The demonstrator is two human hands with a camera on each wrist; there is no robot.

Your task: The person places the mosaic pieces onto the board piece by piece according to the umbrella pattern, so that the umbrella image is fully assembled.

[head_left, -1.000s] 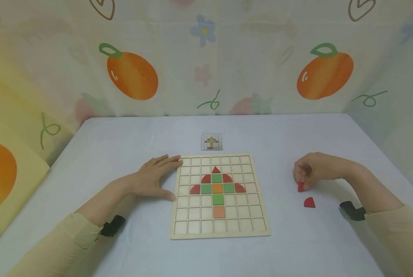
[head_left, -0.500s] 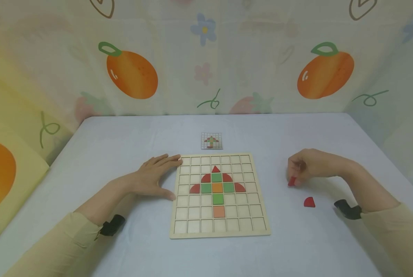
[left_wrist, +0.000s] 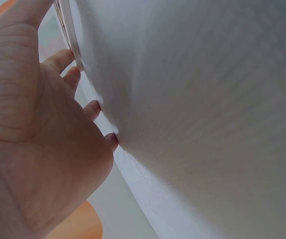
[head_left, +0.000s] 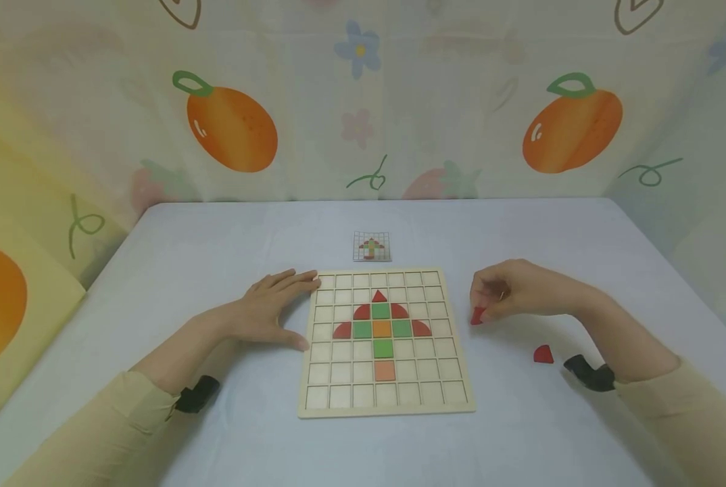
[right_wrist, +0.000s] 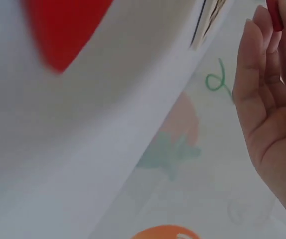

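A square wooden grid board [head_left: 332, 392] lies mid-table, with red, green and orange pieces set in some of its cells. My left hand [head_left: 265, 312] touches the board's left edge, fingers spread, thumb at the side and fingertips by the far left corner. Just right of the board, my right hand [head_left: 512, 287] pinches a small red piece [head_left: 477, 315] between thumb and fingers above the table. That red piece [right_wrist: 274, 15] also shows at the top of the right wrist view; its full shape is hidden. A red quarter-round piece [head_left: 543, 354] lies on the table below the right wrist.
A small printed card [head_left: 372, 247] with a coloured grid pattern lies just beyond the board. White cloth covers the table [head_left: 247, 439]. Behind it hangs a fruit-patterned curtain [head_left: 448, 122]. A black band [head_left: 589, 373] is on the right wrist.
My right hand has moved left toward the board, carrying the pinched red piece. The left hand and the pieces on the board stay where they were.
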